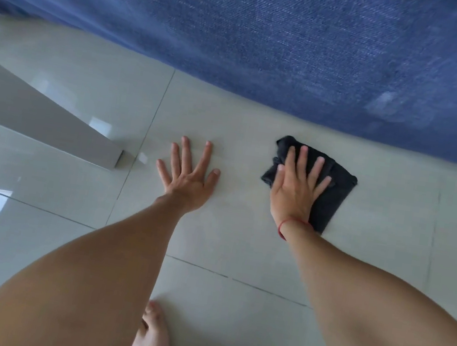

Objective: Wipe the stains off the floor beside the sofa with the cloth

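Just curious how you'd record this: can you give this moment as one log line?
right hand flat on dark cloth | left hand flat on bare tile floor | blue sofa just beyond cloth | stains: none discernible

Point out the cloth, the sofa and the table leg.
cloth (333,194): head view, bare dark fabric right of the fingers.
sofa (300,41): head view, blue upholstery.
table leg (50,128): head view, grey side face.
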`<action>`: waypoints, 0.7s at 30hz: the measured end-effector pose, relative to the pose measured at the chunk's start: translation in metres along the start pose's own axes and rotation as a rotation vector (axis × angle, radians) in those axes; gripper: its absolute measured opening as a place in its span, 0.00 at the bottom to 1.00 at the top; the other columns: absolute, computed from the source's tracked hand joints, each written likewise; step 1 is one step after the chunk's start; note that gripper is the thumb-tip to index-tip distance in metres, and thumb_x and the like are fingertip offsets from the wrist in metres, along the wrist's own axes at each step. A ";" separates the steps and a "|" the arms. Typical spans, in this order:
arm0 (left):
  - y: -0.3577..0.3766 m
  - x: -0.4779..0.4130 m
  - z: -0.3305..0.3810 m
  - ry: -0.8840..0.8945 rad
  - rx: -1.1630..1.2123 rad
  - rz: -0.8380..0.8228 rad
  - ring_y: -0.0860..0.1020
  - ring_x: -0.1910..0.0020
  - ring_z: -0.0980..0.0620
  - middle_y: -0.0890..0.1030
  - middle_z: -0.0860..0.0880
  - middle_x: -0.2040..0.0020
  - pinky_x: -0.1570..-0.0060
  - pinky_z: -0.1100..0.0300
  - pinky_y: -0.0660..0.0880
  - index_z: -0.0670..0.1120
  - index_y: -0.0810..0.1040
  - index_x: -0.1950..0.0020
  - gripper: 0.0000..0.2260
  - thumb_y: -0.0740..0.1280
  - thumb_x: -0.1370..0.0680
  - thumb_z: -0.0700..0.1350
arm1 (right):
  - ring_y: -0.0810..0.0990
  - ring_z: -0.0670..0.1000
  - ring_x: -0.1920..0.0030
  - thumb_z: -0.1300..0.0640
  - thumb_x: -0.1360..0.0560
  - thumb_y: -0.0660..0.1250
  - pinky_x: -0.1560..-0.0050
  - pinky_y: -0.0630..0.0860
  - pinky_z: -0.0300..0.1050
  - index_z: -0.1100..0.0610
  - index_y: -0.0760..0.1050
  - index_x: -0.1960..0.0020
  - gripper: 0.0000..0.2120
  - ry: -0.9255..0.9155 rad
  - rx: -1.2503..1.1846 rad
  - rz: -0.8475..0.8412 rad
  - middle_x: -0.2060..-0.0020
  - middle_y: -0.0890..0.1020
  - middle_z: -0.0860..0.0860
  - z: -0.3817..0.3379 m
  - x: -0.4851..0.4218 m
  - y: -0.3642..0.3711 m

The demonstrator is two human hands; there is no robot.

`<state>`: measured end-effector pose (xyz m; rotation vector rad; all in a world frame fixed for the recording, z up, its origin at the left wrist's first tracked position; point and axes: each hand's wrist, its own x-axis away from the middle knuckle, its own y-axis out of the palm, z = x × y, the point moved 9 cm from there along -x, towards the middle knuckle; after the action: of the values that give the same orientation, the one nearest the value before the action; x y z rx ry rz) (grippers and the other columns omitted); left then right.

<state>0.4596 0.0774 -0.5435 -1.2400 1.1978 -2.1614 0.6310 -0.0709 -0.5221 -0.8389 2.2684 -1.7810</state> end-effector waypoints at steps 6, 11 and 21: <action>0.004 -0.002 -0.002 -0.008 0.014 -0.078 0.26 0.28 0.49 0.26 0.50 0.26 0.33 0.41 0.28 0.66 0.32 0.28 0.27 0.43 0.23 0.63 | 0.45 0.56 0.22 0.49 0.17 0.48 0.26 0.40 0.63 0.46 0.53 0.23 0.23 -0.410 0.105 -0.147 0.22 0.52 0.45 -0.080 0.027 0.034; -0.023 0.001 0.005 -0.051 0.109 0.141 0.46 0.24 0.46 0.47 0.45 0.22 0.29 0.44 0.45 0.60 0.53 0.25 0.24 0.47 0.21 0.60 | 0.50 0.53 0.22 0.46 0.19 0.51 0.25 0.45 0.57 0.50 0.54 0.23 0.26 -0.321 -0.046 -0.027 0.22 0.53 0.49 -0.052 0.015 -0.001; -0.039 -0.007 0.057 -0.200 0.220 0.158 0.70 0.37 0.41 0.73 0.40 0.39 0.39 0.50 0.68 0.38 0.69 0.38 0.27 0.66 0.26 0.57 | 0.72 0.60 0.40 0.31 0.34 0.66 0.43 0.71 0.52 0.61 0.74 0.42 0.37 0.371 -0.124 -0.103 0.42 0.76 0.58 0.009 0.007 -0.023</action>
<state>0.5144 0.0766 -0.5012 -1.1919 0.9171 -1.9435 0.6365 -0.0851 -0.5015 -0.7030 2.6307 -2.0014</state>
